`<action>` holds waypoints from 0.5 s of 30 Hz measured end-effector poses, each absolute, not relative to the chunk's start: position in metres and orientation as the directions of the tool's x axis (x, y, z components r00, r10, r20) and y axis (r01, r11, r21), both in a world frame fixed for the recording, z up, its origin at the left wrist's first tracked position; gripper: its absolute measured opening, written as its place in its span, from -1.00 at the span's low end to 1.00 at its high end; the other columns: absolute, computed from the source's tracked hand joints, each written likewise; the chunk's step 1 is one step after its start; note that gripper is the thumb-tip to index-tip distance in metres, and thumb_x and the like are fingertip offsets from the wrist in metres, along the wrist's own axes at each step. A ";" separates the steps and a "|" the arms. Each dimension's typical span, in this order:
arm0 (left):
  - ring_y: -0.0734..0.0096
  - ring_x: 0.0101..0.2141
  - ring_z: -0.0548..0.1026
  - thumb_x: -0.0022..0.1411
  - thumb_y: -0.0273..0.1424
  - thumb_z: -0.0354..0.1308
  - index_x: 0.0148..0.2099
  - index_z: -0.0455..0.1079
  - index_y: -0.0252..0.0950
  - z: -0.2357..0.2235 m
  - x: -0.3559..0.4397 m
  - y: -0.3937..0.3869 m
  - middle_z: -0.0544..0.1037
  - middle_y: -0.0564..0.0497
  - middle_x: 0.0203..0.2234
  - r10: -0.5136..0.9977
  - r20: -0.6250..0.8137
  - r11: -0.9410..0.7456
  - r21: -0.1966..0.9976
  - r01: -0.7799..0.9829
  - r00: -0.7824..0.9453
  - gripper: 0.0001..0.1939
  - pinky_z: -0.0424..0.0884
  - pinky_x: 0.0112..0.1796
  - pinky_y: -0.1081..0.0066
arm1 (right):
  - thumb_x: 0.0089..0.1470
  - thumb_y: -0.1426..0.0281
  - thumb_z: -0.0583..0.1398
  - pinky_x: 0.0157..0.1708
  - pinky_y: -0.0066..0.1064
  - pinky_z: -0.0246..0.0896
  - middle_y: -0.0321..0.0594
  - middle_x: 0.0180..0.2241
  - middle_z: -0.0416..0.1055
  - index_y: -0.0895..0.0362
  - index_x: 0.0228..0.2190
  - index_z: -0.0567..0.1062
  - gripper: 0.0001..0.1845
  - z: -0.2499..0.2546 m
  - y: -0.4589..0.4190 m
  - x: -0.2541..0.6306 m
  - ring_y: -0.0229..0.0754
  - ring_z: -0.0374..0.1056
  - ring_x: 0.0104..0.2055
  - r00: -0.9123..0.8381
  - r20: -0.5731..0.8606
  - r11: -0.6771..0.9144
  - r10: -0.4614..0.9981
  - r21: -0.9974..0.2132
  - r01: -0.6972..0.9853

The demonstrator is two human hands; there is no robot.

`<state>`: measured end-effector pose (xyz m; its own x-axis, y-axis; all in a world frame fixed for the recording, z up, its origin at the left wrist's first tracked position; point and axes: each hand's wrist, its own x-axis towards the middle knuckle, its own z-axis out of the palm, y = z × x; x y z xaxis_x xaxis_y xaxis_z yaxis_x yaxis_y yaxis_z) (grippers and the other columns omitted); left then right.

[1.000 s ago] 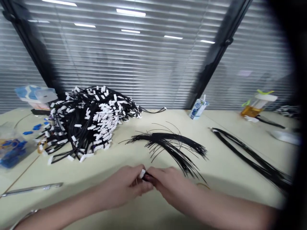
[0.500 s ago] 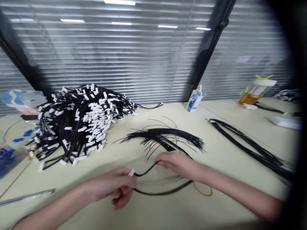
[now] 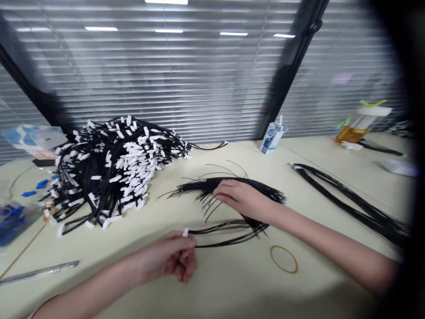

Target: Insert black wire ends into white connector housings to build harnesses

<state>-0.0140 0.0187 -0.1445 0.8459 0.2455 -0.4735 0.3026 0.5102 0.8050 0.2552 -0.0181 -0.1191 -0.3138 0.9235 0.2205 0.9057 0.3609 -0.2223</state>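
My left hand [image 3: 177, 254] is closed in a pinch on a black cable [image 3: 222, 243]. A small white connector [image 3: 185, 232] sticks up beside its thumb. From there the thin black strands run right in a loose loop, and their far ends lie under my right forearm. My right hand [image 3: 241, 199] rests over a bundle of loose black wires [image 3: 189, 185], fingers bent down and pressed together on the wires. How many wires are between its fingertips is hidden.
A heap of black cables with white connectors [image 3: 129, 164] lies left. A rubber band [image 3: 284, 259], a metal pen-like rod [image 3: 43, 270], a bag of blue pieces [image 3: 11, 221], a drink carton [image 3: 272, 138], long black cables [image 3: 345, 199] and an amber-filled container [image 3: 358, 124] lie around.
My right hand has moved up and away from the strand near my left hand onto the wire bundle. The cable loop has dropped closer to the table, and the rubber band shows fully.
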 end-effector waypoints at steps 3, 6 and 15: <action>0.55 -0.59 0.40 0.25 -0.14 0.07 -0.48 0.08 -0.30 -0.145 -0.013 0.019 0.42 0.04 -0.61 0.258 -0.462 0.545 0.795 0.267 0.848 -0.59 0.16 -0.55 0.53 | 0.26 0.36 0.11 -0.03 -0.13 0.27 -0.14 -0.14 0.39 0.21 -0.13 0.44 -0.78 -0.135 0.009 0.249 -0.15 0.33 -0.06 -0.310 0.254 0.342 0.916 -0.092 0.935; 0.52 -0.58 0.41 0.25 -0.08 0.08 -0.48 0.09 -0.31 -0.147 -0.012 0.020 0.44 0.01 -0.58 0.250 -0.447 0.566 0.787 0.244 0.859 -0.55 0.17 -0.53 0.52 | 0.21 0.37 0.16 -0.07 -0.15 0.30 -0.15 -0.17 0.39 0.23 -0.16 0.44 -0.80 -0.152 0.030 0.243 -0.15 0.34 -0.10 -0.320 0.238 0.326 0.917 0.018 0.945; 0.46 -0.53 0.45 0.26 0.09 -0.08 -0.41 0.06 -0.27 -0.157 -0.012 0.023 0.47 -0.01 -0.55 0.224 -0.458 0.644 0.732 0.222 0.860 -0.49 0.26 -0.48 0.50 | 0.23 0.36 0.15 -0.21 -0.29 0.35 -0.20 -0.26 0.40 0.24 -0.19 0.43 -0.81 -0.144 0.034 0.243 -0.25 0.37 -0.25 -0.297 0.144 0.278 0.944 0.135 0.951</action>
